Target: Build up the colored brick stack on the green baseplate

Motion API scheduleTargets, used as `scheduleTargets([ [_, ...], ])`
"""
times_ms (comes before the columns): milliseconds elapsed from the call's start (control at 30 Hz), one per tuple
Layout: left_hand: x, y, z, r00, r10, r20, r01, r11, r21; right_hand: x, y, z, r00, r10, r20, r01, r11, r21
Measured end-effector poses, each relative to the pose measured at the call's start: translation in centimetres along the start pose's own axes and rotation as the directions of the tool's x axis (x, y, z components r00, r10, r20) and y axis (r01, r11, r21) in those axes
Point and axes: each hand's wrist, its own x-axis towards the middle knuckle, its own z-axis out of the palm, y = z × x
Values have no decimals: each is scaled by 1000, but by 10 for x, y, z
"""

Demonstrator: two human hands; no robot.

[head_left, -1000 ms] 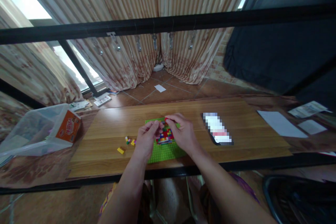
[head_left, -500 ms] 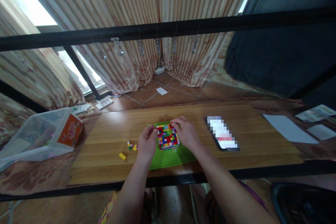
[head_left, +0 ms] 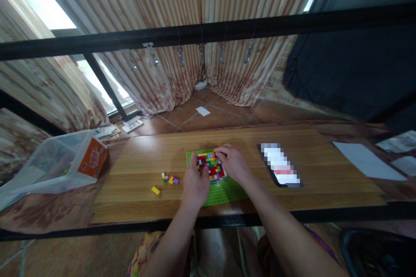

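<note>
Left of me on the wooden table [head_left: 292,207] I see a few loose small bricks [head_left: 169,179], with a clear plastic bag [head_left: 42,166] holding an orange box [head_left: 95,158] beyond. White paper sheets [head_left: 367,161] lie far right; striped curtains [head_left: 162,52] hang ahead.

We sit at a long wooden table [head_left: 292,201] with a dark front edge. Beyond it we see terracotta floor tiles [head_left: 224,114] and striped beige curtains [head_left: 182,4], with daylight glaring through the window [head_left: 39,6] up at the left. A black cloth [head_left: 351,69] hangs at the right.
</note>
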Motion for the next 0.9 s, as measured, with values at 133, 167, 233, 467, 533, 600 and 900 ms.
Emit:
scheduleTargets([
  [133, -6, 12, 1, 1000, -29, 0, 29, 999, 29, 2, 0, 0, 1000, 18, 24, -18, 1000, 24],
  [167, -7, 15, 1, 999, -35, 0, 35, 999, 31, 2, 1, 0, 999, 21, 26, -21, 1000, 22],
  [233, -8, 18, 2, 999, -46, -3, 46, 999, 25, 3, 0, 0, 999, 25, 27, -25, 1000, 11],
  [467, -9, 17, 1, 999, -32, -7, 31, 999, -5, 3, 0, 0, 998, 49, 31, -50, 999, 15],
  [533, -9, 15, 1, 999, -32, -9, 32, 999, -24, 2, 2, 1, 998, 62, 31, -63, 997, 53],
  [600, -8, 14, 1, 999, -40, -6, 40, 999, -32, 0, 4, 2, 995, 85, 41, -89, 991, 95],
  [900, 0, 7, 6, 999, -9, -37, 6, 996, -87, -2, 13, 12, 952, 306, -21, -298, 940, 167],
])
